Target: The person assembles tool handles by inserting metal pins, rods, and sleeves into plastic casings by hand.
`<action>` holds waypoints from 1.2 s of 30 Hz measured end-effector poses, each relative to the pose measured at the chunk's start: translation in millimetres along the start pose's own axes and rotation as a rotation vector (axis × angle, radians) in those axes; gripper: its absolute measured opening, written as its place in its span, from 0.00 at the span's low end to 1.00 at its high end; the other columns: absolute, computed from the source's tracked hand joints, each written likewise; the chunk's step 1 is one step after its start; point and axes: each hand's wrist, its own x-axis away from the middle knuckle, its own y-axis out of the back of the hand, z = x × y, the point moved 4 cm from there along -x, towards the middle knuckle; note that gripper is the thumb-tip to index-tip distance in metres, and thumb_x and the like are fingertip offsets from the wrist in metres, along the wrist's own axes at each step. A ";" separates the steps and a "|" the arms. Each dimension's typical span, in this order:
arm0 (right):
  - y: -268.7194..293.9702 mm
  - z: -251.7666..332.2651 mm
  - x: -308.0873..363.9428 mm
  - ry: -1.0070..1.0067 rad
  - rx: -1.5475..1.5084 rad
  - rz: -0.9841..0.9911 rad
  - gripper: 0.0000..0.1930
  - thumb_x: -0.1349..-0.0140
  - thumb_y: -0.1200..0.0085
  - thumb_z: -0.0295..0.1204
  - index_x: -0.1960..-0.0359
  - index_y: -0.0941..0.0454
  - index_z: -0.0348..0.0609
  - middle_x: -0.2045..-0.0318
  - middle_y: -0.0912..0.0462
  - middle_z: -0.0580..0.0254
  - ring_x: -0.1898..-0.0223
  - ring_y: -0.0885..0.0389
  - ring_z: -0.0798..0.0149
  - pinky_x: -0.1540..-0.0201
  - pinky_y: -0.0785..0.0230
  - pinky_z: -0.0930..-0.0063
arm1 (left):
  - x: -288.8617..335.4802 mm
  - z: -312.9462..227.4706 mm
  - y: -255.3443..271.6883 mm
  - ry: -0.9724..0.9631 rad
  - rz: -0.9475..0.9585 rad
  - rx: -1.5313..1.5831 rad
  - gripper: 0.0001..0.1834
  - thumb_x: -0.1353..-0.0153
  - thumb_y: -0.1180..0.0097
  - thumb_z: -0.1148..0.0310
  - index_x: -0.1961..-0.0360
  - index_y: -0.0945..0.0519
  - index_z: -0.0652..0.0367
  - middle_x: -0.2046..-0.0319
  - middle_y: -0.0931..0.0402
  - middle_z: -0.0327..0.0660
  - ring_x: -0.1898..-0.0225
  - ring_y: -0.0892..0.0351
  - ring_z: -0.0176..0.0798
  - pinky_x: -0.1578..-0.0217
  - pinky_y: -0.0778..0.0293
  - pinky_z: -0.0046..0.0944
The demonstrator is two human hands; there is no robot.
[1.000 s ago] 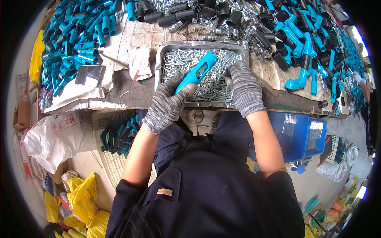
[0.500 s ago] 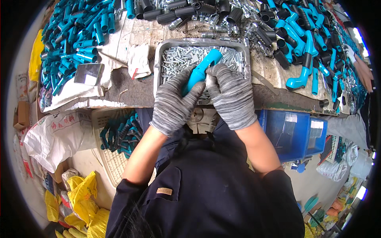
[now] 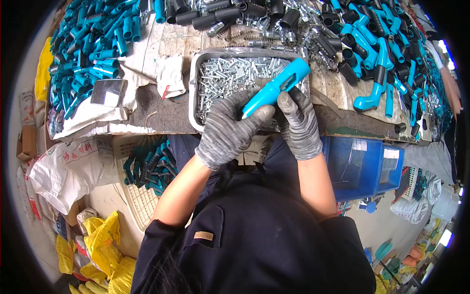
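Note:
A teal plastic tube (image 3: 277,87) with a slot in its side is held slanting over the metal tray (image 3: 194,93) of small silver pins (image 3: 220,78). My left hand (image 3: 229,130), in a striped grey glove, is closed round the tube's lower end, thumb along it. My right hand (image 3: 301,127), gloved alike, holds the tube from the right near the slot; its thumb shows below the tube and its other fingers are partly hidden behind it. The tube's upper end points to the far right, past the tray's rim.
Teal tubes (image 3: 98,44) are heaped at the far left, with a phone (image 3: 106,92) and a white glove (image 3: 171,76) nearer. Black sleeves (image 3: 210,20) and springs lie behind the tray; teal and black handles (image 3: 379,73) at right. Below the table edge are a blue bin (image 3: 352,166) and a cream crate (image 3: 134,206).
The teal tube has moved to the right and tilted further toward the right, its slot now facing up to view. Both my hands have shifted slightly right with it.

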 end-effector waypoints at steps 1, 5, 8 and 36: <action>-1.2 -0.5 -0.4 -0.001 0.000 0.004 0.23 0.39 0.44 0.42 0.50 0.24 0.37 0.58 0.19 0.61 0.57 0.24 0.70 0.51 0.32 0.75 | -2.8 1.9 -3.7 -0.001 -0.004 0.000 0.22 0.41 0.38 0.62 0.50 0.24 0.66 0.64 0.20 0.41 0.62 0.24 0.30 0.60 0.27 0.34; 30.9 0.3 -7.5 0.119 0.098 -0.155 0.26 0.39 0.47 0.49 0.51 0.25 0.39 0.57 0.21 0.62 0.56 0.25 0.66 0.49 0.33 0.68 | -20.0 2.3 -3.1 0.138 -0.005 0.091 0.19 0.37 0.43 0.58 0.55 0.22 0.64 0.73 0.23 0.37 0.72 0.29 0.26 0.71 0.31 0.29; 55.6 4.3 -9.6 0.073 -0.349 -0.361 0.28 0.38 0.49 0.52 0.47 0.30 0.41 0.54 0.23 0.56 0.53 0.25 0.62 0.50 0.31 0.64 | -47.2 10.7 21.9 -0.178 -0.069 -0.530 0.13 0.39 0.42 0.62 0.61 0.20 0.62 0.74 0.22 0.41 0.75 0.25 0.34 0.69 0.27 0.36; 19.5 -16.1 16.5 -0.318 -0.178 -0.107 0.19 0.35 0.50 0.45 0.55 0.28 0.42 0.70 0.21 0.58 0.78 0.22 0.69 0.83 0.30 0.78 | -43.7 2.0 13.2 -0.398 -0.143 -0.710 0.14 0.37 0.46 0.62 0.61 0.23 0.65 0.70 0.21 0.49 0.68 0.22 0.43 0.67 0.28 0.42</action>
